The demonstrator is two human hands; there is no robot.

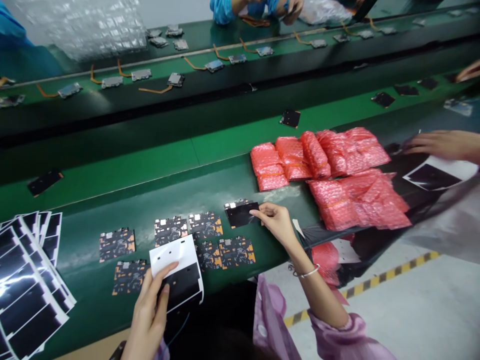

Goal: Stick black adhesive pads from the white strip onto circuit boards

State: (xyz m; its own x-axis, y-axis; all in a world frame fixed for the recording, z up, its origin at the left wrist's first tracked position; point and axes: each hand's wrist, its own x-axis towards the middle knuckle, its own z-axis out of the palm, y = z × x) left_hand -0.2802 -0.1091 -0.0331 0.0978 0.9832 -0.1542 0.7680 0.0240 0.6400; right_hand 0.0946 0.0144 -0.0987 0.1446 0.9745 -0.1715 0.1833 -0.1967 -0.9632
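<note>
My left hand (152,305) grips a white backing sheet (173,254) with black film stickers on its lower part, held tilted over the front of the bench. Between the thumb and fingers of my right hand (276,223) is the edge of a black sticker (243,215). That sticker lies over a circuit board, whose upper edge (237,204) shows; whether it is stuck down I cannot tell. Several bare circuit boards lie around the hands, among them one at the middle (205,224), one at the right (237,252) and one at the left (117,244).
Sticker sheets (28,285) are piled at the left. Pink bubble-wrapped packs (339,155) stand at the right. Beyond runs a green conveyor belt (168,167) carrying black-covered boards (290,118). A co-worker's hand (442,145) is at the right; another person's hands (292,10) are across the line.
</note>
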